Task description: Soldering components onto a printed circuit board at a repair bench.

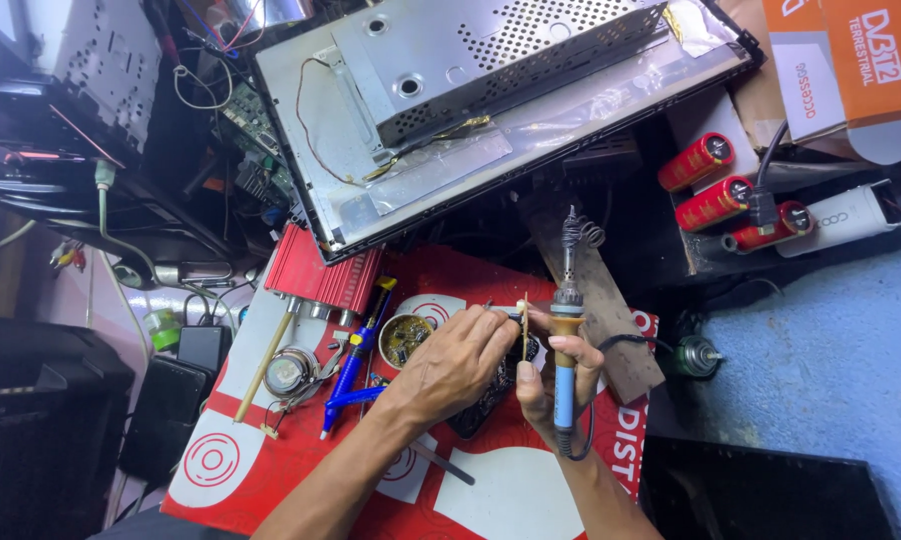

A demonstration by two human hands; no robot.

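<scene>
Two hands are seen from the head camera, brought together over a red mat (pixel 271 440). A small circuit board (pixel 526 325), held on edge, is pinched by the fingertips of the left hand (pixel 461 360) at its near side. The right hand (pixel 556 385) is wrapped around the blue handle of a soldering iron (pixel 567 340), whose tip points away from the person and rests in a coiled stand (pixel 581 232) on a wooden block (pixel 601 300). The board also appears to be steadied by the right thumb, though the contact is partly hidden. Just left of the hands, a blue desoldering pump (pixel 356 360) and a round open casing (pixel 406 338) lie on the mat. A red finned heatsink (pixel 321 272) is placed beyond them, under the edge of a bare metal chassis (pixel 491 100). Three red capacitors (pixel 716 190) are stacked well apart to the right.
</scene>
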